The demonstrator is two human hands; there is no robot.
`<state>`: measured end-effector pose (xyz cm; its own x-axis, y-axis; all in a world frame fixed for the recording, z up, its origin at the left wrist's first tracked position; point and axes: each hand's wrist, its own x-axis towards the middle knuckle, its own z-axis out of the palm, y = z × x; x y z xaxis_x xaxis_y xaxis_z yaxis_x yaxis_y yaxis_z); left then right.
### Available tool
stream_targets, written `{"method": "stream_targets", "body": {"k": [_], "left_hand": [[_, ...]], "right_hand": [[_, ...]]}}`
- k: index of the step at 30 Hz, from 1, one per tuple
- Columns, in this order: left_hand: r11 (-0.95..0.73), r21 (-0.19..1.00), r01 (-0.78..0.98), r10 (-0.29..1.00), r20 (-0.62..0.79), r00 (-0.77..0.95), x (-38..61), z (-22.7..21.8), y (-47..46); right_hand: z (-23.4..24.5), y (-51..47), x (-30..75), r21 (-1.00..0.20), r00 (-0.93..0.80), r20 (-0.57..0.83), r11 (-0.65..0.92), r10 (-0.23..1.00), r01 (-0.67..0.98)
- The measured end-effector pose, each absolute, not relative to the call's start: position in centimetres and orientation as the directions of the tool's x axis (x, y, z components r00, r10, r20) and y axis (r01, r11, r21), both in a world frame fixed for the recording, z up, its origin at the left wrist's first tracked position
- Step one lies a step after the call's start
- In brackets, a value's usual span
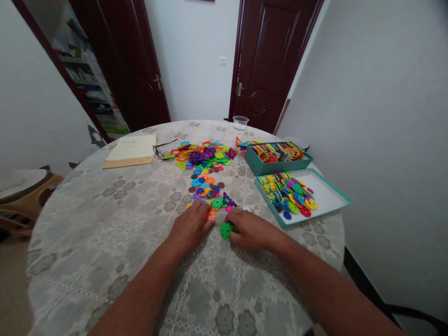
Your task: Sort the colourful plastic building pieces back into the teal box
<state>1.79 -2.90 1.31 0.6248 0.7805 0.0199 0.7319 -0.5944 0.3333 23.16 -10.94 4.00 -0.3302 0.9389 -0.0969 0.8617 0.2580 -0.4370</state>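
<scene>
Notched plastic discs lie scattered on the tablecloth in front of my hands. My right hand (250, 229) pinches a green notched disc (226, 230) between thumb and fingers, with a darker piece partly hidden behind it. To its left, my left hand (191, 225) is closed with an orange notched disc (212, 215) at its thumb and fingertips. Just beyond the hands are a green disc (217, 203), a purple triangular piece (229, 200) and a pink disc (229, 209). Brown, blue and orange discs (206, 182) trail away toward a large mixed pile (203, 155).
On the right, a teal box (259, 164) holds rows of stacked discs. Its shallow tray or lid (331, 189) has more stacks and loose discs. Eyeglasses (159, 153) and paper (131, 147) lie at left. A clear plastic cup (240, 122) stands at the far edge.
</scene>
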Motion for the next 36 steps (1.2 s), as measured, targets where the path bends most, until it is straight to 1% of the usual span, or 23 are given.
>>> {"method": "stream_targets", "body": {"k": [3, 5, 10, 12, 13, 14, 16, 17, 18, 20, 23, 25, 27, 29, 31, 33, 35, 36], "left_hand": [[-0.592, 0.329, 0.735, 0.782, 0.014, 0.623, 1.8, 1.2, -2.7], [-0.59, 0.328, 0.738, 0.785, 0.017, 0.62, 1.7, 1.0, -2.6], [-0.572, 0.369, 0.733, 0.795, 0.031, 0.605, 1.5, 0.1, -2.0], [-0.543, 0.4, 0.738, 0.81, 0.016, 0.587, 1.5, 0.0, -1.8], [-0.524, 0.415, 0.743, 0.818, 0.002, 0.576, 1.5, 0.0, -1.7], [-0.507, 0.427, 0.749, 0.825, -0.012, 0.565, 1.6, 0.0, -1.7], [-0.481, 0.446, 0.755, 0.834, -0.032, 0.55, 1.7, 0.2, -1.8], [-0.472, 0.453, 0.756, 0.837, -0.037, 0.545, 1.7, 0.3, -1.9], [-0.47, 0.459, 0.754, 0.838, -0.035, 0.544, 1.7, 0.5, -2.0], [-0.465, 0.471, 0.749, 0.839, -0.036, 0.544, 1.8, 0.8, -2.2], [-0.456, 0.474, 0.754, 0.84, -0.051, 0.54, 1.8, 1.2, -2.5], [-0.459, 0.478, 0.749, 0.844, -0.029, 0.536, 1.8, 1.2, -2.7], [-0.488, 0.48, 0.729, 0.834, 0.009, 0.552, 1.7, 1.1, -2.7], [-0.521, 0.481, 0.705, 0.817, 0.041, 0.575, 1.6, 0.9, -2.7], [-0.548, 0.5, 0.671, 0.798, 0.073, 0.598, 1.5, 0.8, -2.6], [-0.559, 0.546, 0.625, 0.783, 0.099, 0.614, 1.6, 1.0, -2.6], [-0.547, 0.612, 0.571, 0.777, 0.117, 0.618, 1.8, 1.3, -2.8], [-0.529, 0.65, 0.546, 0.781, 0.121, 0.613, 2.0, 1.4, -2.9]], "right_hand": [[4.0, -11.0, 22.9, -0.398, -0.311, -0.087, 0.253, 0.947, 0.882], [3.9, -11.1, 22.8, -0.401, -0.31, -0.067, 0.259, 0.948, 0.879], [4.4, -11.1, 22.9, -0.52, -0.393, -0.029, 0.322, 0.919, 0.791], [4.9, -10.8, 23.8, -0.557, -0.389, 0.047, 0.347, 0.92, 0.754], [5.2, -10.7, 24.6, -0.563, -0.344, 0.119, 0.349, 0.931, 0.749], [5.5, -10.5, 25.6, -0.555, -0.262, 0.206, 0.333, 0.943, 0.762], [5.9, -10.2, 28.3, -0.506, -0.026, 0.38, 0.231, 0.925, 0.831], [5.9, -10.0, 29.8, -0.466, 0.09, 0.449, 0.146, 0.889, 0.873], [5.7, -9.9, 31.4, -0.419, 0.167, 0.491, 0.063, 0.855, 0.906], [5.1, -9.7, 34.4, -0.322, 0.274, 0.502, -0.116, 0.821, 0.94], [3.9, -9.6, 37.5, -0.21, 0.41, 0.456, -0.352, 0.79, 0.912], [3.4, -9.7, 38.4, -0.174, 0.467, 0.423, -0.436, 0.776, 0.883], [3.4, -9.7, 38.4, -0.169, 0.486, 0.43, -0.461, 0.761, 0.871], [3.7, -9.6, 37.5, -0.191, 0.46, 0.504, -0.426, 0.731, 0.885], [4.2, -9.4, 35.7, -0.238, 0.384, 0.594, -0.301, 0.707, 0.923], [4.5, -9.3, 33.0, -0.305, 0.269, 0.635, -0.084, 0.724, 0.949], [4.6, -9.6, 29.7, -0.394, 0.116, 0.594, 0.162, 0.796, 0.905], [4.5, -9.8, 28.1, -0.445, 0.017, 0.543, 0.27, 0.839, 0.854]]}}
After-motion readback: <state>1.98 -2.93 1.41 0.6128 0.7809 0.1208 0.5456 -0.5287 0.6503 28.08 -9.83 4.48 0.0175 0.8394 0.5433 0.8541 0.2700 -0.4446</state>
